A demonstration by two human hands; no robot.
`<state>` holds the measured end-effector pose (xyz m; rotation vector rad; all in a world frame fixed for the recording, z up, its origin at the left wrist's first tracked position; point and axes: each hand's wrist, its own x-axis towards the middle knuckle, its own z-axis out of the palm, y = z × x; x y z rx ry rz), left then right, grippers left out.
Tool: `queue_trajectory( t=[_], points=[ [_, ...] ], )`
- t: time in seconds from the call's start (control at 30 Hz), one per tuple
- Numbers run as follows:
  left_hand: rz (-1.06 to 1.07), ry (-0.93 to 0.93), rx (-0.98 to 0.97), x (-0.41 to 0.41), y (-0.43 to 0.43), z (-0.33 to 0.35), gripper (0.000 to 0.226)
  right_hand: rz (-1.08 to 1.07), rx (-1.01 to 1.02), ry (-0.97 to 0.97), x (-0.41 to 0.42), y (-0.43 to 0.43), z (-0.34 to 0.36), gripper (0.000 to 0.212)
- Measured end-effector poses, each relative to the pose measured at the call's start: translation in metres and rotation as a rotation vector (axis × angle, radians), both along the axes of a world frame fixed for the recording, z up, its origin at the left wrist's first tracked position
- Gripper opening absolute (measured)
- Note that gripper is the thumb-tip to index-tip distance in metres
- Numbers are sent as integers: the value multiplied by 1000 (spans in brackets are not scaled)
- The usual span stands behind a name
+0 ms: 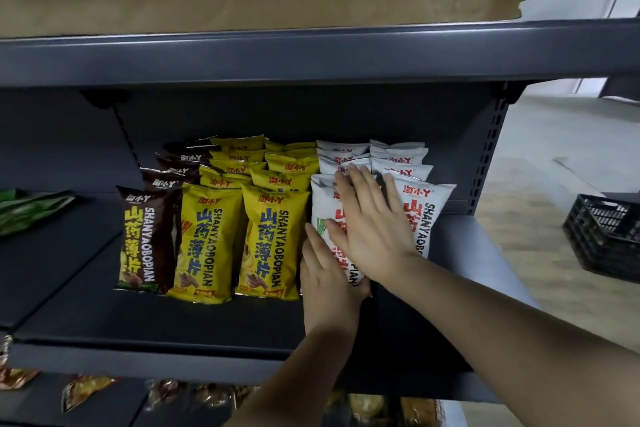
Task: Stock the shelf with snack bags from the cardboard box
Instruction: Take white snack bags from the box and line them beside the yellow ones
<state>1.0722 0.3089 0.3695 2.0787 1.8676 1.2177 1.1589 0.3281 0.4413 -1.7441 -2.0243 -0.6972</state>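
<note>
white bag (pixel 323 199) upright on shelf (pixel 104 305), long axis vert., right under both hands. right hand (pixel 370 229) flat, fingers spread, pressing its front; left hand (pixel 329 281), fingers straight, against its lower-left edge.

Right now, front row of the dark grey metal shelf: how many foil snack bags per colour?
Brown foil snack bags: 1
Yellow foil snack bags: 2
White foil snack bags: 2, with the left hand and right hand touching the left one
Total: 5
</note>
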Motion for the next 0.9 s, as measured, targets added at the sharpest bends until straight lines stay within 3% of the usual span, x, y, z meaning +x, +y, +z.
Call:
queue_trajectory(
  t=[0.33,0.53,0.77,0.9],
  points=[
    [37,-29,-22,-1,-8,6,121,20,106,73,6,-8,0,67],
    [7,-77,-105,-1,-10,9,116,-282,58,264,34,-19,-4,79],
    [-1,-89,-118,-2,-10,10,119,22,-146,223,56,-5,1,69],
    [23,-77,-88,-2,-10,8,118,69,-169,196,74,-5,-8,59]
  ],
)
